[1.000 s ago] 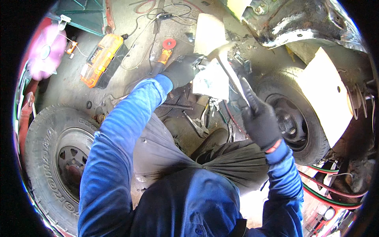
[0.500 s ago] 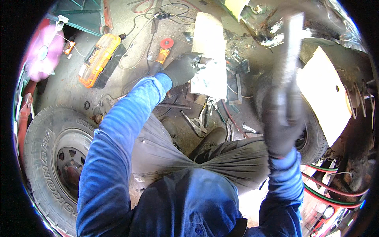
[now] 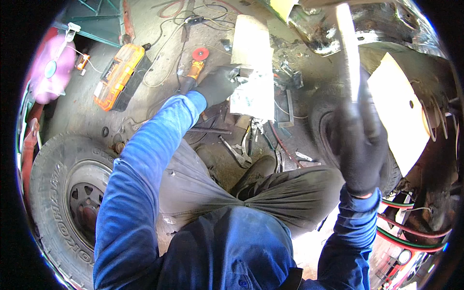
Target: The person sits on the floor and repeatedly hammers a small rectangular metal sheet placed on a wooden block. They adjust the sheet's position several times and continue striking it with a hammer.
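Note:
My left hand (image 3: 217, 87), in a black glove, has its fingers closed on a small dark metal piece (image 3: 246, 72) against a long pale board (image 3: 252, 41). What the fingertips cover is hidden. On the right, my right hand (image 3: 360, 154), also gloved, is raised and wrapped round a long silvery bar-like tool (image 3: 349, 53), which points away from me. Motion blurs both this hand and the tool, so its exact kind is unclear. An angle grinder (image 3: 195, 70) with a red disc lies just left of my left hand.
Locking pliers (image 3: 237, 152) and other hand tools lie near my feet. A wheel with tyre (image 3: 53, 193) stands at left, an orange-black toolbox (image 3: 123, 77) beyond it. Another tyre (image 3: 321, 121) and a cream panel (image 3: 398, 116) stand at right. Cables (image 3: 159, 72) cross the floor, near a pink fan (image 3: 50, 70).
My right hand has shifted right and slightly nearer to me, its tool tilting leftward at the far end. My left hand stays at the board.

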A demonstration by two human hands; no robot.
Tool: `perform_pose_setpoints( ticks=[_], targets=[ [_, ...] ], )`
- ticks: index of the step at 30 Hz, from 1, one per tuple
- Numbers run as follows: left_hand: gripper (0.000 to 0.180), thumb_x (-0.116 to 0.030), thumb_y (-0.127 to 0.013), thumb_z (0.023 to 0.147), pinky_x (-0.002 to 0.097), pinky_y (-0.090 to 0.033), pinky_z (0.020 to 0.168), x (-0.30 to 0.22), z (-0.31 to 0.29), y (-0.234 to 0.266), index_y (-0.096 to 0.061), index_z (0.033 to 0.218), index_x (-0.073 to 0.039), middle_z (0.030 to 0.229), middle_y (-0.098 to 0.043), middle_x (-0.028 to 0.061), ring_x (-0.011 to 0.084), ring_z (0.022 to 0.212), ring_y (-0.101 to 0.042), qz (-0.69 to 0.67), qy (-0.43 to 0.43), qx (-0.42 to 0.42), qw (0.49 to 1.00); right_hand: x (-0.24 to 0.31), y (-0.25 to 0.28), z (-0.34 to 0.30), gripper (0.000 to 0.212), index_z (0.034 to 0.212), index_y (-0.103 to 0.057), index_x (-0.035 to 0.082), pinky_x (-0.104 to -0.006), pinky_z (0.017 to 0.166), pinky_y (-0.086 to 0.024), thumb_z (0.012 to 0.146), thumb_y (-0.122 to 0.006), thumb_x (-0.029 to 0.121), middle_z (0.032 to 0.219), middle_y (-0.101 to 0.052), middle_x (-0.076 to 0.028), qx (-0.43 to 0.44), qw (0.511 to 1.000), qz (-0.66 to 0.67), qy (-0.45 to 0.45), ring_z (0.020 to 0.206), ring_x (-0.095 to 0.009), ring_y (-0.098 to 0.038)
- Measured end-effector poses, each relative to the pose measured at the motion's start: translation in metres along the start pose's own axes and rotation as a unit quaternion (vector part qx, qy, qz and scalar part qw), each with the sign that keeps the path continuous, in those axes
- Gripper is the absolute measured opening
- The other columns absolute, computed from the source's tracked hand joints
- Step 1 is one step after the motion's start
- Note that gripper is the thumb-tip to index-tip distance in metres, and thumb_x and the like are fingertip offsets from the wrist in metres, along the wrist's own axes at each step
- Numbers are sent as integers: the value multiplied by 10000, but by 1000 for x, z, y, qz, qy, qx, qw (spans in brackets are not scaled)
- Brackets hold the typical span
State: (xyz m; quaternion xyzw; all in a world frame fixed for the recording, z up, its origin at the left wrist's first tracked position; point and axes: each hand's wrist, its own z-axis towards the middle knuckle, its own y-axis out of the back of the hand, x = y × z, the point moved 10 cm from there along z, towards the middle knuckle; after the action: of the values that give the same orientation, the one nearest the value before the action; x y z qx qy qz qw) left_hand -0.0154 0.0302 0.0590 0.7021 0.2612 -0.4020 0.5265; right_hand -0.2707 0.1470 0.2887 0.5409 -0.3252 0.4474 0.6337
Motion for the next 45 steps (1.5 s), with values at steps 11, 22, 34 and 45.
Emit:
perform_pose_setpoints(
  ticks=[11,22,34,45],
  targets=[
    [438,-320,-660,1058,398,-548,1054,2,5,-11,-670,1455,-133,1378,-738,147,296,1207,-727,-59,8,10,998,-59,-46,-3,567,1619,-493,35,-320,933,-570,1067,-616,59,1284,-738,-285,94,964,-203,142,1012,-159,-731],
    [304,-225,-657,1064,360,-560,974,-3,20,-10,-739,1323,-90,1188,-792,126,223,1076,-740,27,-49,-63,996,-28,-35,2,556,1627,-509,91,-356,875,-589,1081,-614,93,1338,-732,-239,30,970,-186,154,1054,-228,-762],
    [458,-364,-713,1038,389,-555,1013,6,30,-26,-705,1387,-69,1267,-781,158,278,1144,-739,-22,2,-15,1000,-27,0,5,524,1611,-514,31,-376,870,-593,1104,-612,121,1235,-791,-189,-55,993,-61,83,1035,-217,-756],
    [455,-361,-701,1053,403,-567,992,-4,33,-27,-685,1411,-80,1266,-761,192,274,1084,-738,-90,-10,0,996,-50,-12,2,547,1605,-539,80,-346,881,-583,1069,-645,88,1288,-757,-229,66,989,-130,19,1024,-208,-744]
  ],
)
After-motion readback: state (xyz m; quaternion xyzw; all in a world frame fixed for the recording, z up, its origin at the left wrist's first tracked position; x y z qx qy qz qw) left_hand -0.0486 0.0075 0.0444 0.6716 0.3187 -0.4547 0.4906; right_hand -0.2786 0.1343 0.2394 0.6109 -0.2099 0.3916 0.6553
